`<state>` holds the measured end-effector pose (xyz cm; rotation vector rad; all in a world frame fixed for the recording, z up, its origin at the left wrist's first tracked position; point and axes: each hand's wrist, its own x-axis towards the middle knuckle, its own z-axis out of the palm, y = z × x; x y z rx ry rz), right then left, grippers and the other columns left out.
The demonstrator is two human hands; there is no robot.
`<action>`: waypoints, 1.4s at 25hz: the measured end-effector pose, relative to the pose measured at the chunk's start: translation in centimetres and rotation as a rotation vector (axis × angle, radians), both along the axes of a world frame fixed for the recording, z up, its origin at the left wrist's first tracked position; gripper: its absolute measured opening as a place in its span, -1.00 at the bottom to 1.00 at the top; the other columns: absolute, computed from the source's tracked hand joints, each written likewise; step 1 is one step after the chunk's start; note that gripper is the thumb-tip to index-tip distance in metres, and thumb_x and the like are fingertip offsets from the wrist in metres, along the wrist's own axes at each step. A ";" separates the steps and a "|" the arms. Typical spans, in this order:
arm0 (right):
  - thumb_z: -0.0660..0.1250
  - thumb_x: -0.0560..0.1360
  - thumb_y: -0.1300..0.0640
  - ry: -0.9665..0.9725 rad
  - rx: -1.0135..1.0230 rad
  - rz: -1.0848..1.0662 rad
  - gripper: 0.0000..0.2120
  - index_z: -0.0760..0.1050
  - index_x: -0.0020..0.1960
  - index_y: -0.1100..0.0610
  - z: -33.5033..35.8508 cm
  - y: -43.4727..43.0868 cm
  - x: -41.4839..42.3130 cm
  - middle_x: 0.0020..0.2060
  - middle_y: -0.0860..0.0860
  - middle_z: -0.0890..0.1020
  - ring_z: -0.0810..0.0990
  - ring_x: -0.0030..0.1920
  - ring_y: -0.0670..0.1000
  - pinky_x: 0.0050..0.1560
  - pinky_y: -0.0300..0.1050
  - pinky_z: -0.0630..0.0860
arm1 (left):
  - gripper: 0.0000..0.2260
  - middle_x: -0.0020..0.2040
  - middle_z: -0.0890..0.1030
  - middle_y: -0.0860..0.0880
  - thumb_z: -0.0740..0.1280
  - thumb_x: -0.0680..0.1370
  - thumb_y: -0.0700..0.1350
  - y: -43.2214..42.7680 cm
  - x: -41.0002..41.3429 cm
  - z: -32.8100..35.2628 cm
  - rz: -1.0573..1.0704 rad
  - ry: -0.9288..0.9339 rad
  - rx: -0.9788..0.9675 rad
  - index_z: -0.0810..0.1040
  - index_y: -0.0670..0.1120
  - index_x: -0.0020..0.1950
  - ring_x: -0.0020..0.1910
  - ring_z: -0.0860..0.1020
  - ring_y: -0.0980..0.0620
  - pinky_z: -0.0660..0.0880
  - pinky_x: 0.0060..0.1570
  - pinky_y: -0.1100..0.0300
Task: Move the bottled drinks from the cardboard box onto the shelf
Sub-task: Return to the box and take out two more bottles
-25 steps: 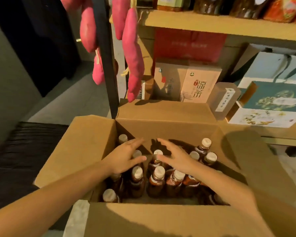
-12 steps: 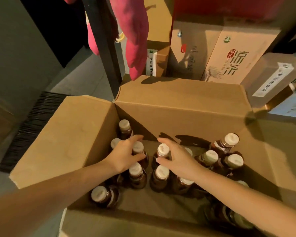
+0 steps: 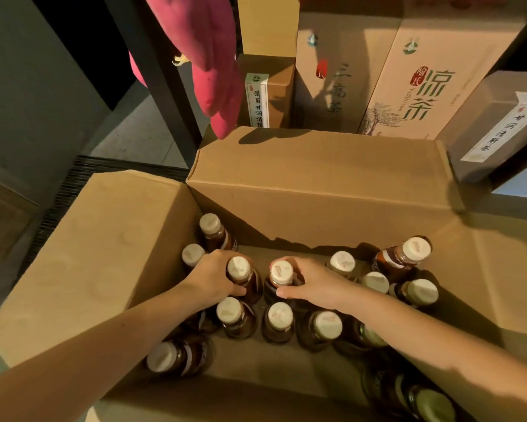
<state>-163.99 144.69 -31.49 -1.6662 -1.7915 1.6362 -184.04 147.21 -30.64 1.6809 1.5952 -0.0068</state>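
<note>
Since half a second ago the view has dropped closer over the open cardboard box (image 3: 109,245), and both hands have gone from resting on the caps to closing round two neighbouring bottles. The left hand (image 3: 208,280) now wraps the neck of one brown bottle (image 3: 240,272), thumb underneath and fingers curled behind the pale cap. Just beside it, the right hand (image 3: 312,283) grips a second bottle (image 3: 282,277) the same way, thumb in front. Both bottles stand upright in the box, among the other bottled drinks (image 3: 279,319) still packed there; one at the far right (image 3: 403,257) leans tilted.

To the left lies a grey floor (image 3: 134,132) with a dark ribbed mat (image 3: 73,190) along the box's edge. A black post (image 3: 161,74) rises behind, and a pink stuffed shape (image 3: 213,62) hangs beside it. Further right, behind the box's rear flap, stand printed tea cartons (image 3: 439,80) and a grey labelled box (image 3: 493,123).
</note>
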 end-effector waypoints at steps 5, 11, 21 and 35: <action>0.43 0.43 0.13 -0.015 0.022 -0.010 -0.49 0.39 0.35 0.02 -1.2 0.1 -0.3 0.24 -0.06 0.55 0.47 0.28 -0.06 0.34 -0.08 0.37 | -0.51 0.16 0.59 0.02 0.50 0.37 -0.20 -0.2 0.2 -0.3 0.017 -0.034 -0.008 0.51 -0.05 0.27 0.19 0.50 0.08 0.38 0.19 0.21; 0.45 0.42 0.14 0.006 0.072 -0.055 -0.53 0.43 0.30 0.04 -1.5 -0.1 -0.8 0.20 -0.04 0.57 0.49 0.24 -0.05 0.28 -0.10 0.39 | -0.61 0.04 0.60 0.06 0.48 0.40 -0.19 -0.8 0.3 0.0 0.017 -0.123 0.039 0.54 -0.06 0.20 0.09 0.53 0.13 0.43 0.18 0.23; 0.45 0.41 0.14 0.084 0.173 -0.166 -0.51 0.42 0.31 0.08 3.2 -1.1 -1.4 0.23 -0.01 0.55 0.49 0.27 -0.02 0.32 -0.01 0.40 | -0.58 0.11 0.59 0.11 0.47 0.41 -0.19 -2.1 0.0 5.5 0.023 -0.270 0.280 0.52 -0.02 0.25 0.17 0.50 0.17 0.37 0.17 0.37; 0.34 0.28 0.01 0.572 0.462 -0.018 -0.76 0.55 -0.06 -0.04 21.7 -2.8 -9.6 -0.15 -0.12 0.70 0.65 0.03 -0.14 0.14 -0.15 0.54 | -0.72 0.06 0.66 0.05 0.45 0.37 -0.01 -7.9 -9.8 20.1 0.265 -0.816 0.573 0.59 0.00 0.06 0.13 0.60 0.11 0.49 0.13 0.24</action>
